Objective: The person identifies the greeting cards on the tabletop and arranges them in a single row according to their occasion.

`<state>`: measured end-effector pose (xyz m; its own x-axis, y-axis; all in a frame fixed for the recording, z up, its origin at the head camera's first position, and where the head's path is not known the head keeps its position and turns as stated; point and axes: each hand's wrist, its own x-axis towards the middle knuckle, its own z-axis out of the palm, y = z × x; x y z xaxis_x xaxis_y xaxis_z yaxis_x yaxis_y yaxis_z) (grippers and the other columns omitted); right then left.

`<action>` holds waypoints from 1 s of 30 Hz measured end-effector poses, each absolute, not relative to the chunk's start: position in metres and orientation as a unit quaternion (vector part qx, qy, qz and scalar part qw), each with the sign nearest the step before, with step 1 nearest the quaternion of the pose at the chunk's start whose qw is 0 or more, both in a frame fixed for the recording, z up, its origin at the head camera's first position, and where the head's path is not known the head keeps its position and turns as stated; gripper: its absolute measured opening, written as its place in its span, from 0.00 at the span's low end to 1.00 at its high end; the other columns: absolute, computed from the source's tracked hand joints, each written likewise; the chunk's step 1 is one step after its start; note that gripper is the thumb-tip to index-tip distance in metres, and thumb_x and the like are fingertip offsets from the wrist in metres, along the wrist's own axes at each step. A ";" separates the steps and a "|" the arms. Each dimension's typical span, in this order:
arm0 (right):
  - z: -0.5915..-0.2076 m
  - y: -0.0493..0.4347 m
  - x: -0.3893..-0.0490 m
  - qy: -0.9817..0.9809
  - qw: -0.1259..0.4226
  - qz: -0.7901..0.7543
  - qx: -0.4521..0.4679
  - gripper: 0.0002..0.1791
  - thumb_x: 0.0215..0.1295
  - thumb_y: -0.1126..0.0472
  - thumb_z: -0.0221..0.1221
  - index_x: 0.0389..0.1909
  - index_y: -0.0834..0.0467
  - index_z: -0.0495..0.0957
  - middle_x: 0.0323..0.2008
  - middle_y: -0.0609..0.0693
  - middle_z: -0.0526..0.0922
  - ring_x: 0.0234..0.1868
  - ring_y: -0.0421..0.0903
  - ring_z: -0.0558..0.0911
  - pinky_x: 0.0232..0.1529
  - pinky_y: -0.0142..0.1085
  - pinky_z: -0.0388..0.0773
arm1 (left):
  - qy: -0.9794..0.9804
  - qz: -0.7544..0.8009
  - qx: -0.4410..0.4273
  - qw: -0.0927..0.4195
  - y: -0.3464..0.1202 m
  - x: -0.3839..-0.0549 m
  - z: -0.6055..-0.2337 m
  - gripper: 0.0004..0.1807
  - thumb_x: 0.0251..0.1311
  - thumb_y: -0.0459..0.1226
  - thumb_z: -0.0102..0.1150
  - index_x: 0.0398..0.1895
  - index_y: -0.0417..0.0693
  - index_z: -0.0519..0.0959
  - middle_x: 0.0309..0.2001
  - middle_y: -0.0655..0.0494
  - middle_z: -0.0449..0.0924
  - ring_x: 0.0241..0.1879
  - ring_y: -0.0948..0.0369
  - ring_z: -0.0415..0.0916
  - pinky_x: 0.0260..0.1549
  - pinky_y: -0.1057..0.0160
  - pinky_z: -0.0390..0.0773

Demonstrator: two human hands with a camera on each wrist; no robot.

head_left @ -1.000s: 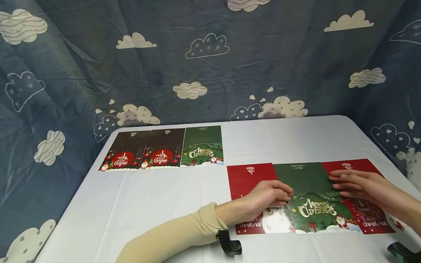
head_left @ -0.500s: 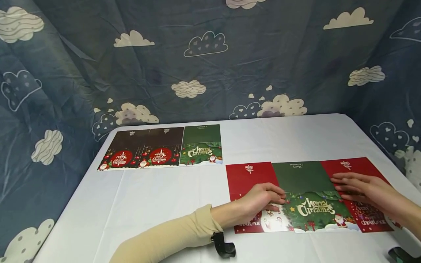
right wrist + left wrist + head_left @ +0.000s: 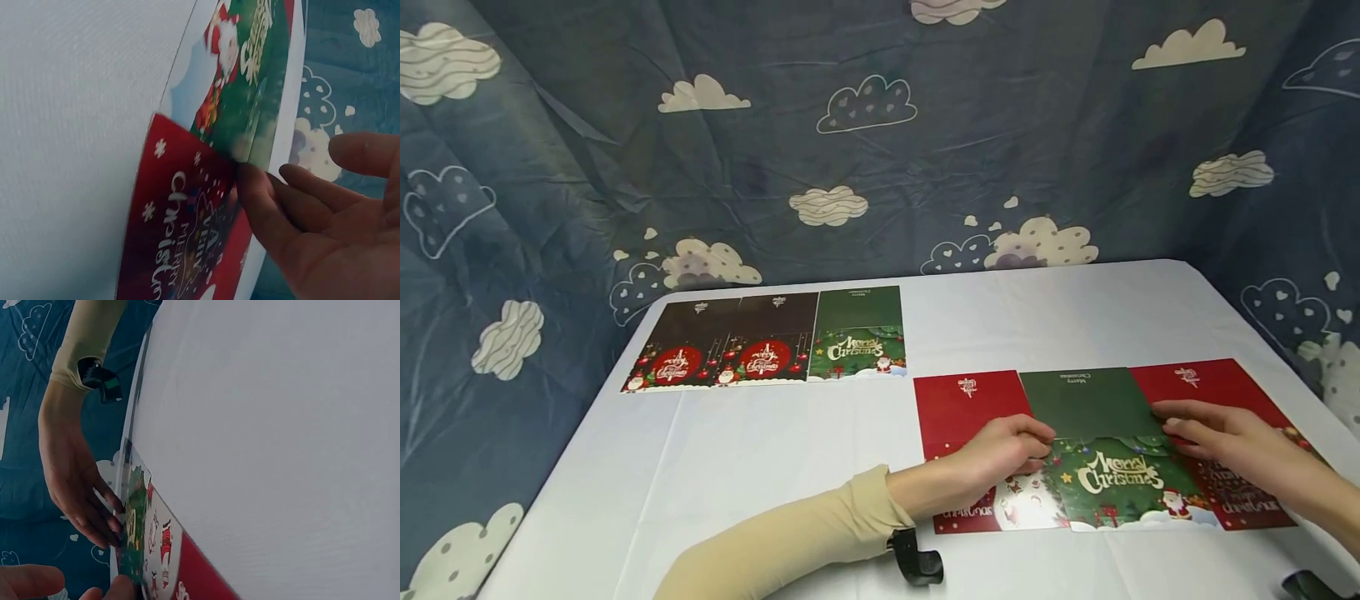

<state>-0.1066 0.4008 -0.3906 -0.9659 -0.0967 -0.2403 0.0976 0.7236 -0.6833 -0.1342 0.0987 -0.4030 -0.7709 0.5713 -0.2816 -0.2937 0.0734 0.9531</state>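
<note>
Green card meets red cards at edges I see left hand and right hand touching, fingers relaxed, worktop stretching beyond.

Behind the left hand, a plain beige sleeve ends, a curved black wrist mount jutting from its cuff.

PLACE: cloth-screened booth | cloud-print curtain on 3 sides | white-covered table

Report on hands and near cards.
Left hand over left glossy red card; right hand touching right glossy red card; rectangular green Christmas card between; no obstruction visible.
</note>
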 end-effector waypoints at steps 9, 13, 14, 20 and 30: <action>-0.388 0.399 -0.108 0.916 0.134 -0.377 0.006 0.30 0.78 0.55 0.47 0.65 0.78 0.60 0.60 0.79 0.66 0.50 0.60 0.81 0.41 0.37 0.84 | 0.652 0.686 0.097 0.309 0.102 -0.130 -0.398 0.17 0.61 0.31 0.54 0.55 0.42 0.74 0.45 0.56 0.75 0.39 0.61 0.77 0.49 0.62 0.78; -0.388 0.400 -0.109 0.917 0.136 -0.375 0.008 0.31 0.78 0.54 0.46 0.66 0.78 0.60 0.61 0.79 0.66 0.51 0.61 0.81 0.41 0.35 0.84 | 0.647 0.689 0.091 0.313 0.106 -0.125 -0.395 0.24 0.58 0.31 0.54 0.60 0.43 0.70 0.51 0.56 0.72 0.39 0.62 0.72 0.50 0.62 0.75; -0.387 0.400 -0.109 0.916 0.141 -0.376 0.011 0.32 0.79 0.53 0.46 0.66 0.77 0.60 0.61 0.78 0.65 0.51 0.61 0.81 0.41 0.35 0.84 | 0.645 0.690 0.089 0.317 0.106 -0.124 -0.395 0.26 0.58 0.31 0.54 0.62 0.44 0.69 0.53 0.56 0.70 0.41 0.62 0.72 0.51 0.62 0.75; -0.386 0.404 -0.113 0.896 0.165 -0.412 0.026 0.33 0.79 0.50 0.44 0.69 0.75 0.57 0.63 0.77 0.64 0.51 0.50 0.82 0.44 0.37 0.83 | 0.606 0.728 0.047 0.317 0.112 -0.125 -0.394 0.23 0.58 0.29 0.53 0.59 0.42 0.69 0.53 0.54 0.67 0.44 0.56 0.75 0.54 0.55 0.75; -0.395 0.415 -0.118 0.865 0.154 -0.476 0.020 0.32 0.81 0.54 0.40 0.68 0.79 0.52 0.62 0.79 0.63 0.44 0.30 0.80 0.43 0.37 0.84 | 0.565 0.768 0.021 0.302 0.112 -0.126 -0.399 0.23 0.57 0.26 0.52 0.57 0.39 0.67 0.50 0.48 0.66 0.43 0.56 0.72 0.55 0.50 0.76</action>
